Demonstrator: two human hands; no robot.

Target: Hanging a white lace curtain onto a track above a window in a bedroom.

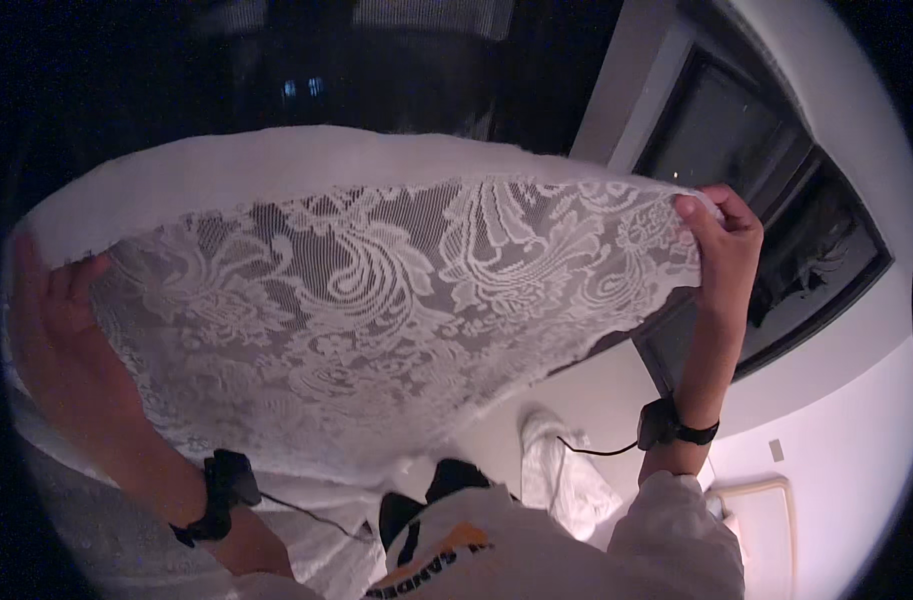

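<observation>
A white lace curtain (366, 270) with a floral, scrolling pattern is stretched wide in front of me. Along its top runs a plain white band (316, 160). At the far left my left hand (61, 300) is closed on the curtain's edge, with part of its grip behind the cloth. My right hand (724, 240) pinches the upper right corner between thumb and fingers. From there the lace sags downward between both hands, and its lower left part falls toward the floor.
Dark window glass (416, 80) lies beyond the curtain. To the right are a dark-framed window (816, 240) and a pale wall. A crumpled white cloth (566, 475) lies on the floor near my dark-covered feet (456, 478). Both wrists carry black strapped devices (659, 424) with cables.
</observation>
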